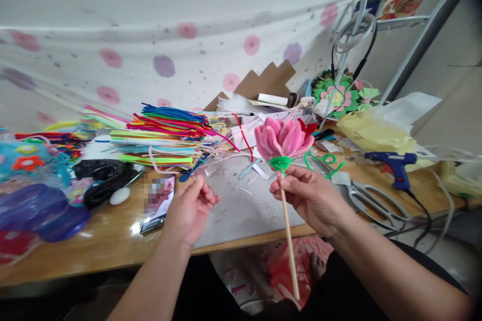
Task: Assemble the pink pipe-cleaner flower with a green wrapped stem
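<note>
My right hand [307, 193] is closed round the top of a wooden stick that carries a pink pipe-cleaner flower [283, 139]. Soft looped petals form its head, above a green base [280, 163]. The wooden stick [289, 241] slants down past the table's front edge. Curled green pipe cleaner [327, 159] shows just behind my right hand. My left hand [198, 198] hovers over the grey mat, apart from the flower, with its fingers curled in and pressed together. Whatever it may hold is too small to make out. Beside my left wrist lies a phone [160, 203].
Bundles of coloured pipe cleaners [165, 135] are piled at the back left. Scraps litter the grey mat [233, 210]. On the right are large scissors [372, 203] and a blue glue gun [395, 165] with its cord. A purple plastic object [37, 213] sits far left.
</note>
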Tool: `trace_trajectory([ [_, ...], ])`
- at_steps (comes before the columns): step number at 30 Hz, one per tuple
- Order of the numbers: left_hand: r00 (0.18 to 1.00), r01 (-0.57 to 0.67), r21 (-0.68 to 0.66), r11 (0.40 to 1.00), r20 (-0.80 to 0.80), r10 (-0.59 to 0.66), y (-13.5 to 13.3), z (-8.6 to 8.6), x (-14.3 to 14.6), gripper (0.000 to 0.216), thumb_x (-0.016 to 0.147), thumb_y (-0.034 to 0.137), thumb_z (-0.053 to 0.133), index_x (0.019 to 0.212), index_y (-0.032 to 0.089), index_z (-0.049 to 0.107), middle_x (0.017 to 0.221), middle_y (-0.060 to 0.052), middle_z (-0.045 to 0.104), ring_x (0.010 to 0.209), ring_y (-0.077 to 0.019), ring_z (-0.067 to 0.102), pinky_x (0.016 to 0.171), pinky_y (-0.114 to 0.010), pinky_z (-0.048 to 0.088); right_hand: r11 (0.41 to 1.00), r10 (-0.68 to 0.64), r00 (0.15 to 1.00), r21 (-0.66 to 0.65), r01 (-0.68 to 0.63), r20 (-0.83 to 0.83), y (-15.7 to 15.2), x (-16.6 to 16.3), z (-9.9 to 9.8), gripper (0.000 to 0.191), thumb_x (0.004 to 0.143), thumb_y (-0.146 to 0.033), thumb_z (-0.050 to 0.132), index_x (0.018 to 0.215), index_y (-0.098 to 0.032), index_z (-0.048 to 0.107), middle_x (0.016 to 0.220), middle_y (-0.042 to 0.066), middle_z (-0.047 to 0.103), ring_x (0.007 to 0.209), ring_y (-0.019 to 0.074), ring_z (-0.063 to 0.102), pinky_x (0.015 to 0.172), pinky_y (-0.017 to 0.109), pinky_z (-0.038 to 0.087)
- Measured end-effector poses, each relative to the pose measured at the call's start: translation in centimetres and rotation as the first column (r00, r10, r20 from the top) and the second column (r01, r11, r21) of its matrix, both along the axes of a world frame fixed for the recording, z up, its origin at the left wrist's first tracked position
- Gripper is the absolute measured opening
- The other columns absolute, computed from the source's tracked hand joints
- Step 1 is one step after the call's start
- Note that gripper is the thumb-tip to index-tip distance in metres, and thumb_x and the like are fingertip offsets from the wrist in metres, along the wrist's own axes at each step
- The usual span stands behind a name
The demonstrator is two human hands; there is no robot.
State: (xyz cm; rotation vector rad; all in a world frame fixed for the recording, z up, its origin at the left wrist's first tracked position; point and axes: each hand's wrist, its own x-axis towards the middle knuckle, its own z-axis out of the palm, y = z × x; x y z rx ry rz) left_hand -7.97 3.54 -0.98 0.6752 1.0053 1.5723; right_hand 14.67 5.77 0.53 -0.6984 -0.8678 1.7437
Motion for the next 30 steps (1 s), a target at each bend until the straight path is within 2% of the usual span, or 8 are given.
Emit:
trace_trajectory([
  [3, 0.997, 0.081, -0.029, 0.996, 0.009, -0.081, -0.9, -0.4, -0.1, 0.028, 0.073, 0.036, 0.070, 0.060, 0.014, 0.058, 0.055, 0.000, 0.057, 0.054, -0.0110, 0.052, 0.063, -0.030, 0.050, 0.999, -0.034, 0.999, 0.024, 0.034, 0.024, 0.8, 0.7, 0.5, 0.023, 0.059, -0.019, 0.080, 0.074, -0.018, 0.063, 0.067, 0.001, 0.070, 0.064, 0.0117, 0.066, 0.065, 0.023, 0.052],
  [7, 0.986, 0.160, -0.027, 0.987, -0.033, -0.161, -1.4, -0.5, 0.3, 0.022, 0.064, 0.029, 0.078, 0.071, 0.011, 0.068, 0.070, -0.006, 0.067, 0.069, -0.0152, 0.061, 0.068, -0.029, 0.050, 0.997, -0.065, 0.997, 0.051, 0.063, 0.037, 2.0, 1.4, 0.8, 0.023, 0.058, -0.017, 0.081, 0.073, -0.019, 0.064, 0.067, 0.000, 0.070, 0.065, 0.0118, 0.067, 0.067, 0.023, 0.053],
  [11, 0.983, 0.154, -0.020, 0.988, -0.104, -0.155, -1.1, -0.5, 0.4, 0.019, 0.059, 0.024, 0.081, 0.067, 0.012, 0.069, 0.068, -0.005, 0.067, 0.069, -0.0145, 0.061, 0.072, -0.029, 0.048, 0.995, -0.061, 0.997, 0.080, 0.057, 0.044, 3.1, 2.0, 0.6, 0.019, 0.060, -0.016, 0.080, 0.071, -0.020, 0.065, 0.067, -0.003, 0.070, 0.065, 0.0111, 0.067, 0.066, 0.022, 0.053],
  [17, 0.951, 0.127, 0.067, 0.990, -0.291, -0.102, -0.2, -1.5, 0.9, 0.024, 0.060, 0.021, 0.078, 0.056, 0.016, 0.055, 0.058, 0.003, 0.055, 0.060, -0.0104, 0.049, 0.064, -0.026, 0.041, 0.998, -0.053, 0.995, 0.046, 0.049, 0.085, 4.3, 2.6, 0.1, 0.022, 0.060, -0.017, 0.081, 0.075, -0.021, 0.066, 0.068, -0.003, 0.070, 0.065, 0.0121, 0.068, 0.066, 0.022, 0.053],
  [22, 0.895, 0.232, 0.022, 0.972, -0.395, -0.205, 1.3, -2.6, 2.2, 0.031, 0.071, 0.032, 0.070, 0.057, 0.017, 0.047, 0.055, 0.005, 0.045, 0.057, -0.0099, 0.041, 0.064, -0.027, 0.039, 0.998, -0.056, 0.988, 0.007, 0.055, 0.145, 5.3, 3.2, -0.4, 0.025, 0.060, -0.018, 0.082, 0.077, -0.022, 0.065, 0.069, -0.003, 0.070, 0.066, 0.0123, 0.069, 0.065, 0.020, 0.054],
  [25, 0.853, 0.291, 0.002, 0.957, -0.454, -0.258, 2.6, -2.4, 3.0, 0.040, 0.072, 0.039, 0.068, 0.053, 0.018, 0.041, 0.053, 0.006, 0.038, 0.055, -0.0093, 0.037, 0.063, -0.027, 0.038, 0.998, -0.058, 0.985, -0.004, 0.059, 0.162, 5.9, 3.3, -0.6, 0.027, 0.057, -0.018, 0.083, 0.076, -0.023, 0.065, 0.066, -0.004, 0.068, 0.065, 0.0118, 0.069, 0.066, 0.019, 0.054],
  [28, 0.844, 0.349, -0.032, 0.937, -0.423, -0.329, 4.2, -1.6, 3.7, 0.042, 0.077, 0.044, 0.063, 0.052, 0.018, 0.042, 0.049, 0.006, 0.033, 0.051, -0.0093, 0.033, 0.062, -0.027, 0.039, 0.998, -0.053, 0.983, -0.012, 0.056, 0.175, 6.5, 3.3, -0.8, 0.027, 0.057, -0.019, 0.083, 0.077, -0.022, 0.065, 0.066, -0.004, 0.068, 0.065, 0.0128, 0.069, 0.067, 0.021, 0.055],
  [30, 0.873, 0.407, -0.004, 0.914, -0.294, -0.390, 5.2, -1.0, 4.2, 0.040, 0.084, 0.042, 0.054, 0.053, 0.018, 0.042, 0.047, 0.007, 0.031, 0.049, -0.0094, 0.030, 0.063, -0.029, 0.041, 0.999, -0.040, 0.983, -0.011, 0.043, 0.182, 6.9, 3.4, -0.8, 0.026, 0.059, -0.019, 0.082, 0.078, -0.022, 0.065, 0.066, -0.003, 0.068, 0.066, 0.0131, 0.069, 0.066, 0.021, 0.055],
])
